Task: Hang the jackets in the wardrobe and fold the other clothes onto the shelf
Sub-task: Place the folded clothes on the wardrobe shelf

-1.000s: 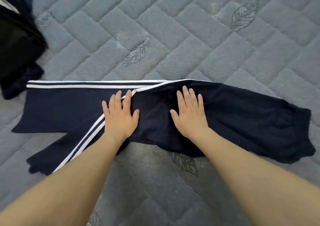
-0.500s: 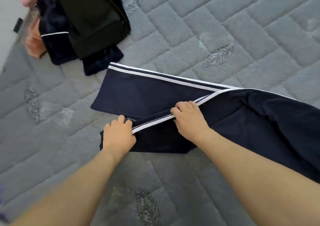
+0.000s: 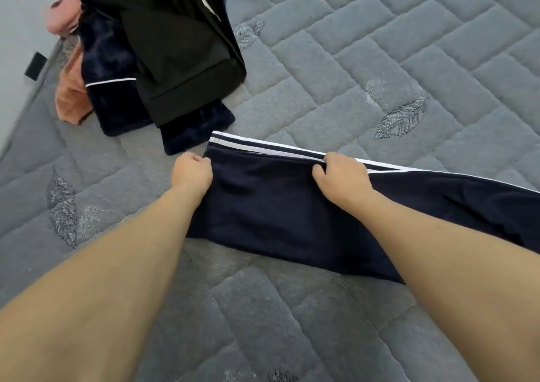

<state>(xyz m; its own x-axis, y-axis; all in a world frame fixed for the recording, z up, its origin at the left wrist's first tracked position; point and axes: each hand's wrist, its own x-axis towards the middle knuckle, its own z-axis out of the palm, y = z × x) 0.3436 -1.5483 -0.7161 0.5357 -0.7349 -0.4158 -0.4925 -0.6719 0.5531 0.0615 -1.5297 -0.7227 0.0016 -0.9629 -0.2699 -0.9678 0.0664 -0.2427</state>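
Both hands hold the navy track trousers, which lie flat across the grey quilted bed: left hand pinches the cuff-end corner, right hand has its fingers curled over the white-striped far edge, each grip closed on cloth. Main risk is uneven layers — the upper leg looks slightly offset from the lower one just beyond the right grip, so a fold made now would likely lock in a skewed stripe line. The waist end runs out of view to the right of the right grip, unsupported; pulling could drag or bunch it. The pile of dark garments sits close beyond the left grip — a wide swing could snag it.
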